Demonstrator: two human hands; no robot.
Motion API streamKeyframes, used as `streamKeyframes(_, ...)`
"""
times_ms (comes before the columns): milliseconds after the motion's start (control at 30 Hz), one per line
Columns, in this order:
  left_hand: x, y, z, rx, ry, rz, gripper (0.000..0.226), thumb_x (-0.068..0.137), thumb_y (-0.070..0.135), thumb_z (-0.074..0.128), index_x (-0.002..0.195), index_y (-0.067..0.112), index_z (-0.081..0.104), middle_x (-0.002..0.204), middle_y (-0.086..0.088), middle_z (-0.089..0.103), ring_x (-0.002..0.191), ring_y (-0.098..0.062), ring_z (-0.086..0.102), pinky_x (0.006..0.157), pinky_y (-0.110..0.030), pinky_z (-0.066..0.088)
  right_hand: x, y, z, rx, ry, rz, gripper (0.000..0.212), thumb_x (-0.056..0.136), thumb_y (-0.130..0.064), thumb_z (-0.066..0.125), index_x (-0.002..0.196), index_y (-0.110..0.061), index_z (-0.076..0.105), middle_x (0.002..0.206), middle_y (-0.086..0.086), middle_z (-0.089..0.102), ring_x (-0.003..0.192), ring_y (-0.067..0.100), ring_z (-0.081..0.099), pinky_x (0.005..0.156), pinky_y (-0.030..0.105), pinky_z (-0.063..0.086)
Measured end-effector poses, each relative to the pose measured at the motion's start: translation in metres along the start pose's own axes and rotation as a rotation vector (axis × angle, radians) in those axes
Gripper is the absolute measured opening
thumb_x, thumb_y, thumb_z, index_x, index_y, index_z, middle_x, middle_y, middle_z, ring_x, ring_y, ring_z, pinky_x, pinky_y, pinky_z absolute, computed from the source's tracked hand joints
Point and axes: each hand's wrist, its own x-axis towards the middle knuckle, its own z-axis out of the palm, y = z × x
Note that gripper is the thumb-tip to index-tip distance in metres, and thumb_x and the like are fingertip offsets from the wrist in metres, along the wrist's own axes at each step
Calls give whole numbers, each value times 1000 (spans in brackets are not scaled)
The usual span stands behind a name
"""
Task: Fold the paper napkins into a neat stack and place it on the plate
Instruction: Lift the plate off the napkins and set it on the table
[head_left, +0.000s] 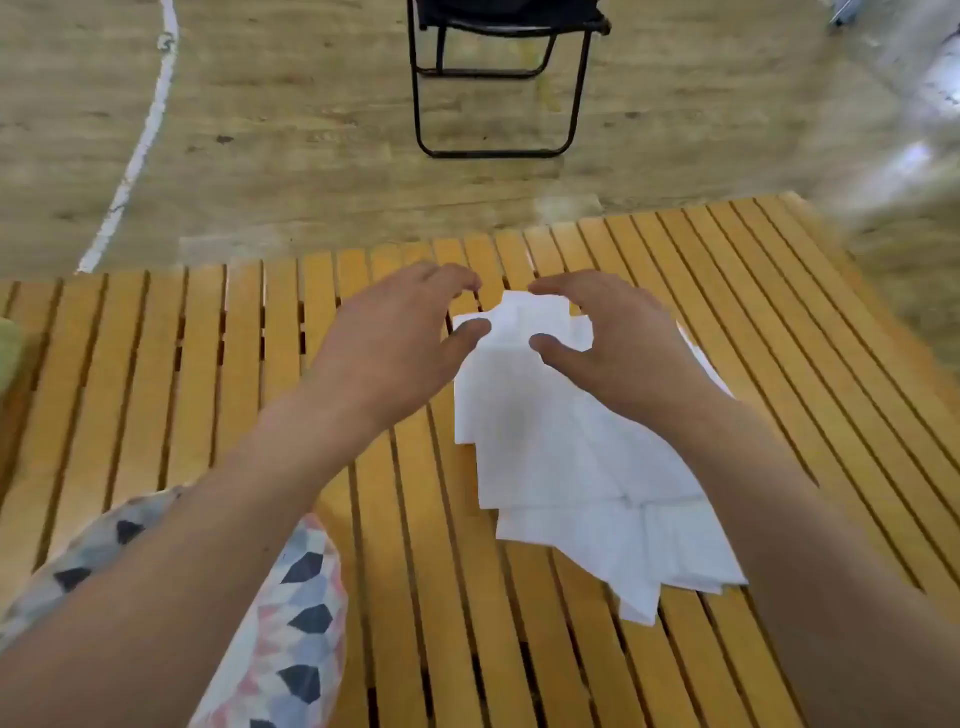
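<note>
Several white paper napkins (561, 457) lie in a loose, uneven pile on the slatted wooden table (208, 374), their edges fanned out toward the near right. My left hand (395, 343) hovers over the pile's far left corner, fingers spread and bent, thumb close to the paper. My right hand (618, 343) is over the far right part of the pile, fingers curved, thumb near the top sheet. Neither hand plainly grips a napkin. No plate can be made out for sure.
A patterned rounded object (296, 623) with dark and pink patches sits at the near left under my left forearm. A pale green thing (8, 353) peeks in at the left edge. Beyond the table a black folding chair (498, 78) stands on the wooden floor.
</note>
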Motion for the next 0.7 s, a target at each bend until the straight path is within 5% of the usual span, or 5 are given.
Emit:
streamKeyframes(300, 3, -28, 39, 130, 34, 120, 40, 95, 54, 51, 130, 34, 53, 116, 14, 64, 103, -12, 60, 83, -39, 53, 8, 19, 59, -83, 23, -125, 44, 93, -39, 64, 136, -32, 58, 138, -12, 59, 127, 13, 52, 98, 28, 39)
streamKeyframes(433, -8, -25, 45, 159, -14, 87, 43, 94, 55, 53, 131, 33, 54, 113, 14, 66, 101, -11, 61, 84, -39, 54, 1, 19, 67, -79, 2, -135, 43, 92, -39, 65, 133, -32, 59, 135, -12, 61, 127, 15, 53, 100, 36, 45)
streamKeyframes(700, -60, -19, 21, 87, -9, -59, 42, 91, 54, 60, 128, 35, 55, 110, 17, 65, 95, -6, 62, 84, -37, 56, -40, 3, 50, -31, 48, -109, 46, 93, -43, 63, 137, -31, 56, 139, -13, 58, 127, 13, 53, 101, 30, 40)
